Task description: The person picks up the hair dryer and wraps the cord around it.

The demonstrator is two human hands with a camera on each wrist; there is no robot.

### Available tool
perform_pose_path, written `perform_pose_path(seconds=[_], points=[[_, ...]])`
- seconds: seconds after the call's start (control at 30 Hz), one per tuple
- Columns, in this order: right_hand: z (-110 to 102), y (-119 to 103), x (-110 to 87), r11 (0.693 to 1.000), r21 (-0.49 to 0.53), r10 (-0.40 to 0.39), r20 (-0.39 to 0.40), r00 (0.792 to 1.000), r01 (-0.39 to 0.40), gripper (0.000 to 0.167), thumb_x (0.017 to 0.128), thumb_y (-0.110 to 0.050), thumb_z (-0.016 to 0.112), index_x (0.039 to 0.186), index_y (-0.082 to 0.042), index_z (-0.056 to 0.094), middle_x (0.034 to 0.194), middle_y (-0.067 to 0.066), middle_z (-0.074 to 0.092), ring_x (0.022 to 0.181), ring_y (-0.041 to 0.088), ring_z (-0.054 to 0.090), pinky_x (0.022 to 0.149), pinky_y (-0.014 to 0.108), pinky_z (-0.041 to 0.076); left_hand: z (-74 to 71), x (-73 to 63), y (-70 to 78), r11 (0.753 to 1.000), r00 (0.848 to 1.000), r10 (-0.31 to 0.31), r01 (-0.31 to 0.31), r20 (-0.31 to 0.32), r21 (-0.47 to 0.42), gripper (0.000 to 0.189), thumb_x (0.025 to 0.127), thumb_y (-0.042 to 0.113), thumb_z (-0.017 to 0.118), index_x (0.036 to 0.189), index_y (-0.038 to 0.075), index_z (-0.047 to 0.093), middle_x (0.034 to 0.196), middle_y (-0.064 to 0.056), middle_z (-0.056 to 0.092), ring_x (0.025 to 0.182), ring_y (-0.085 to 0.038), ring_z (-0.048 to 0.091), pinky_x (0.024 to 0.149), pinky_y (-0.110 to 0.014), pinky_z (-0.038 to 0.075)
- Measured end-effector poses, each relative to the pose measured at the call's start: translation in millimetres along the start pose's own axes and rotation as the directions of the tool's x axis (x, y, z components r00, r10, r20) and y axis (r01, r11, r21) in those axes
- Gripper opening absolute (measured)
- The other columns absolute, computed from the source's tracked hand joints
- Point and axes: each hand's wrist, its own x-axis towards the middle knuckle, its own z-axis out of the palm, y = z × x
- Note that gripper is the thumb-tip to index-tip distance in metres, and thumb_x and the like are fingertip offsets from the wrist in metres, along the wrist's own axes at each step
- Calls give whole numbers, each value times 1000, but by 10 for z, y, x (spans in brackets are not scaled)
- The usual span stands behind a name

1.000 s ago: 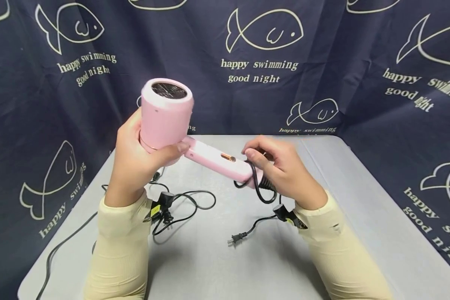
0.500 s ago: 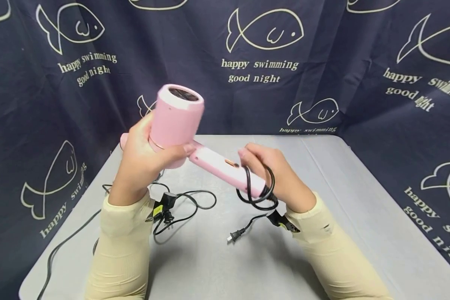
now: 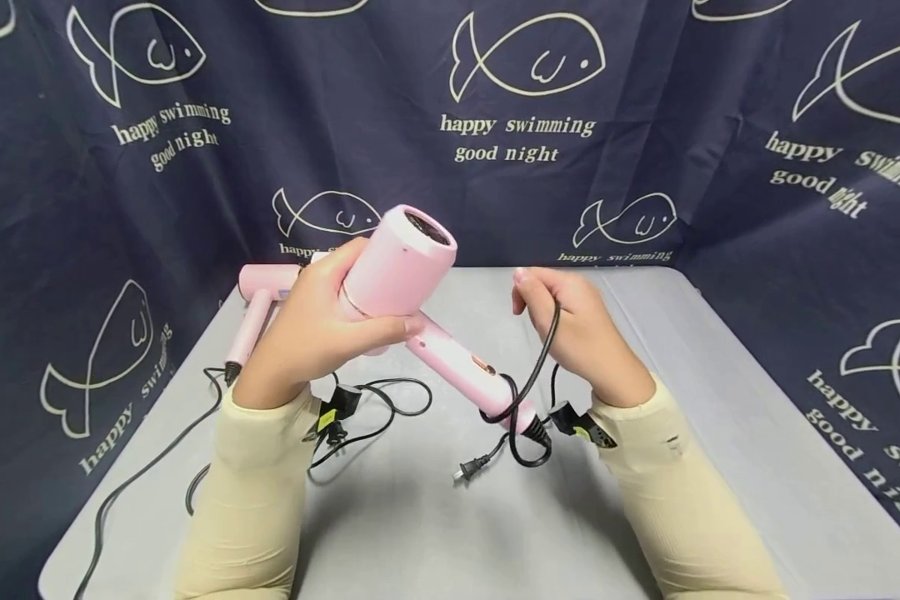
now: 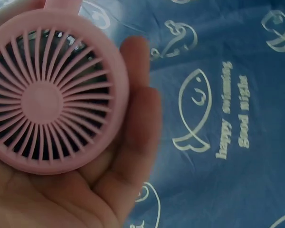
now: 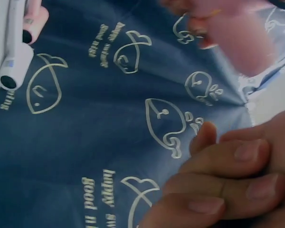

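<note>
A pink hair dryer [image 3: 401, 267] is held above the table by my left hand [image 3: 322, 333], whose fingers and thumb wrap around its barrel. Its handle slants down to the right, with loops of black cord [image 3: 543, 358] around the lower end. My right hand [image 3: 577, 329] has curled fingers and grips a stretch of that cord to the right of the handle. Below, the two-pin plug [image 3: 471, 468] lies on the table. In the left wrist view, the dryer's round slatted grille [image 4: 42, 102] faces the camera, against my palm.
Another pink hair dryer [image 3: 270, 283] lies at the back left. A white hair dryer [image 5: 16, 61] shows beside it in the right wrist view. Black cords [image 3: 142, 467] trail along the left of the grey table [image 3: 720, 467]. A dark blue fish-print curtain [image 3: 390, 100] hangs around behind.
The dryer in my left hand has moved right and down, uncovering the other pink dryer. My right hand has moved away from the handle, drawing a length of cord up with it.
</note>
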Motion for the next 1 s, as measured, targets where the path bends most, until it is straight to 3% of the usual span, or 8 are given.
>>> perform_pose_path(seconds=[0.17, 0.3, 0.4, 0.5, 0.63, 0.7, 0.83, 1.0], points=[[211, 122, 87, 996, -88, -1, 169, 986, 16, 38, 107, -35, 48, 78, -18, 65, 68, 1, 54, 65, 20, 51, 61, 35, 43, -42, -57, 43, 977, 992, 54, -76, -118, -198, 51, 73, 8, 91, 119, 16, 69, 100, -11, 67, 89, -31, 61, 71, -38, 55], [395, 160, 53, 988, -65, -115, 275, 955, 137, 22, 102, -23, 56, 82, -16, 63, 70, -2, 52, 67, 15, 50, 64, 30, 42, -41, -53, 47, 956, 975, 77, -131, -207, -263, 47, 74, 4, 87, 117, 9, 69, 101, -15, 68, 91, -33, 62, 77, -37, 54], [496, 116, -36, 975, 27, -219, 240, 946, 219, 11, 97, -13, 64, 103, -9, 73, 88, 3, 70, 79, 13, 62, 74, 29, 53, -29, -32, 46, 946, 963, 86, -159, -254, -283, 46, 74, 5, 86, 117, 9, 69, 102, -14, 68, 91, -32, 63, 78, -37, 54], [565, 13, -80, 978, 84, -204, 196, 959, 190, 12, 97, -18, 70, 104, -8, 73, 95, 6, 73, 85, 10, 62, 82, 27, 53, -14, -3, 63, 942, 944, 97, -189, -314, -276, 48, 75, 5, 86, 119, 9, 69, 102, -13, 67, 92, -32, 62, 78, -37, 53], [570, -102, -100, 992, -48, -104, 236, 966, 118, 26, 100, -29, 67, 77, -21, 58, 67, -5, 53, 64, 7, 48, 64, 26, 44, 39, 40, 123, 944, 905, 99, -217, -414, -250, 46, 75, 6, 86, 118, 9, 68, 102, -10, 68, 94, -29, 62, 80, -36, 51], [548, -145, -122, 986, -128, -77, 251, 965, 112, 27, 100, -34, 64, 76, -24, 57, 61, -9, 47, 58, 7, 46, 60, 27, 42, 72, 63, 145, 939, 881, 92, -232, -464, -255, 46, 76, 6, 85, 119, 8, 67, 104, -8, 67, 95, -27, 62, 83, -35, 51], [512, -202, -162, 975, -180, -79, 264, 961, 129, 19, 100, -37, 63, 94, -21, 54, 62, -9, 46, 53, 6, 42, 54, 29, 41, 122, 123, 121, 920, 824, 80, -278, -560, -277, 46, 78, 5, 83, 120, 6, 63, 105, -6, 65, 95, -25, 61, 85, -32, 51], [526, -210, -180, 964, -146, -161, 339, 927, 221, 21, 101, -30, 62, 107, -15, 49, 73, -8, 51, 62, 6, 49, 62, 28, 47, 149, 206, -25, 919, 738, 83, -317, -670, -235, 49, 79, 6, 83, 121, 5, 58, 105, -4, 63, 93, -23, 61, 85, -32, 52]])
